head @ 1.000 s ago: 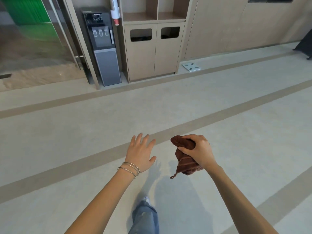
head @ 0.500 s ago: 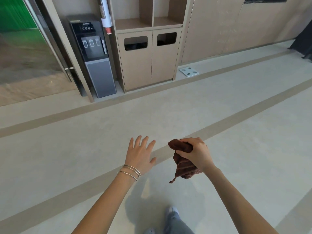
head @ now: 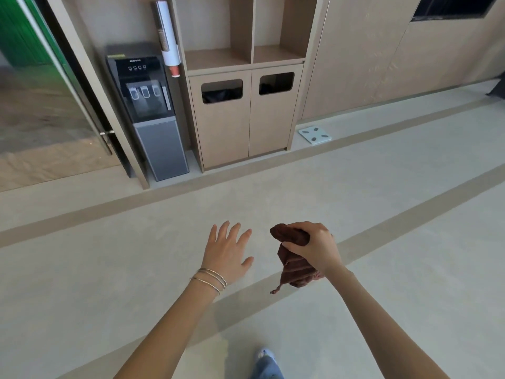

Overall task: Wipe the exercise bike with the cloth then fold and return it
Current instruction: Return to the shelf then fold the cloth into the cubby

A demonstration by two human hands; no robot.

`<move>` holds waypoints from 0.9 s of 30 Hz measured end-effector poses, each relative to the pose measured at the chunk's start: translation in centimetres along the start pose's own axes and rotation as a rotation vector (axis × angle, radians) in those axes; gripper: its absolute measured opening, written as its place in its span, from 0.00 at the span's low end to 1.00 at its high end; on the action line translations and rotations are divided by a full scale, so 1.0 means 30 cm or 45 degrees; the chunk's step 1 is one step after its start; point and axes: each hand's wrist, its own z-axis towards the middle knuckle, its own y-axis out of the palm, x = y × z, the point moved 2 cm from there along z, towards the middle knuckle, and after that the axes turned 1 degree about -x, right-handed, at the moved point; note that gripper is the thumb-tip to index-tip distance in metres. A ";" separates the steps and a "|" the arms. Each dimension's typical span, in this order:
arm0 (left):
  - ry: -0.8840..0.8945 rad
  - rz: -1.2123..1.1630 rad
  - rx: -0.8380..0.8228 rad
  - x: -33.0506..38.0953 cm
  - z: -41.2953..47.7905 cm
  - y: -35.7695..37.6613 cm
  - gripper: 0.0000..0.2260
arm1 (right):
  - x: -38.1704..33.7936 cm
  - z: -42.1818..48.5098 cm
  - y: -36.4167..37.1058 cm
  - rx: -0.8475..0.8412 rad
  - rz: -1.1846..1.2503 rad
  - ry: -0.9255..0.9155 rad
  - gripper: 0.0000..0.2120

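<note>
Closer to the wall than half a second ago: water dispenser (head: 149, 110) and the bin cabinet (head: 246, 124) beside it sit larger and lower in view, while both hands keep nearly the same pose. Right hand (head: 314, 250) grips the bunched brown cloth (head: 293, 265), fingers curled round its top, the rest hanging below the palm, in the air above the floor (head: 382, 214). Left hand (head: 226, 253) is just beside it, not touching the cloth, flat with fingers spread and holding nothing, bangles (head: 210, 280) at the wrist; a white scale (head: 314, 135) lies right of the cabinet.
</note>
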 end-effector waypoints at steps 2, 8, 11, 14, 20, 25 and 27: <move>-0.014 -0.010 0.001 0.001 0.123 -0.026 0.29 | 0.024 0.110 -0.026 0.013 0.010 -0.016 0.15; 0.008 -0.052 -0.015 0.041 0.423 -0.060 0.29 | 0.103 0.355 -0.054 -0.076 -0.036 -0.018 0.15; 0.011 -0.017 -0.035 0.002 0.543 -0.064 0.29 | 0.150 0.464 -0.062 -0.070 -0.011 0.015 0.15; 0.017 -0.002 -0.050 -0.047 0.672 -0.059 0.30 | 0.187 0.586 -0.057 -0.064 -0.013 0.027 0.16; 0.076 -0.003 -0.061 -0.152 0.962 -0.050 0.29 | 0.207 0.898 -0.033 -0.017 -0.024 0.028 0.15; 0.122 0.008 -0.058 -0.279 1.255 -0.134 0.29 | 0.165 1.212 -0.065 0.029 -0.002 0.049 0.14; 0.158 0.018 -0.037 -0.326 1.363 -0.175 0.29 | 0.148 1.323 -0.077 0.075 0.010 0.048 0.13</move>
